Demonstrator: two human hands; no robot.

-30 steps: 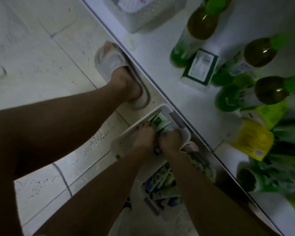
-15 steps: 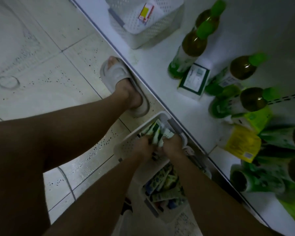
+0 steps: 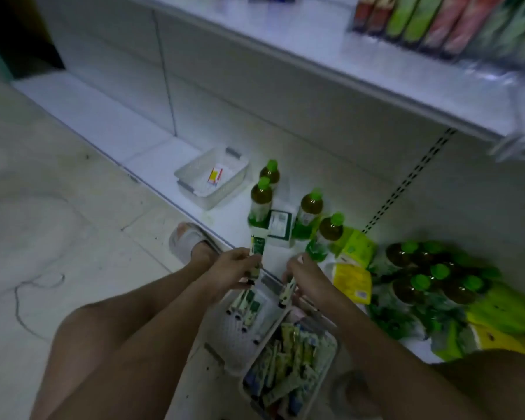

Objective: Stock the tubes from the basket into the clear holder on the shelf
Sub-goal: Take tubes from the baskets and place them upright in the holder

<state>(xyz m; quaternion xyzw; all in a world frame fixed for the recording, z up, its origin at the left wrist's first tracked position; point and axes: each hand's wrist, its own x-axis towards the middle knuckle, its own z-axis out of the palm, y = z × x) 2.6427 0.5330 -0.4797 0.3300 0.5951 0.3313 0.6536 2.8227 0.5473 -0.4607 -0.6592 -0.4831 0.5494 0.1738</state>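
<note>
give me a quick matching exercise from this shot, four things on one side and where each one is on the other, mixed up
Things:
1. green and white tube
2. white basket with grey handles
3. yellow pack
4. slipper

Places:
A. on the floor tiles by the shelf edge
B. on the bottom shelf, left of the green-capped bottles
C. held up in the left hand
D. lying on the bottom shelf, just right of the right hand

Pairs: 1-C, 2-B, 3-D, 4-A

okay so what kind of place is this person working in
Likely a shop aisle: white retail shelving, rows of green-capped bottles on the bottom shelf, and baskets of tubes on the floor for stocking.
</note>
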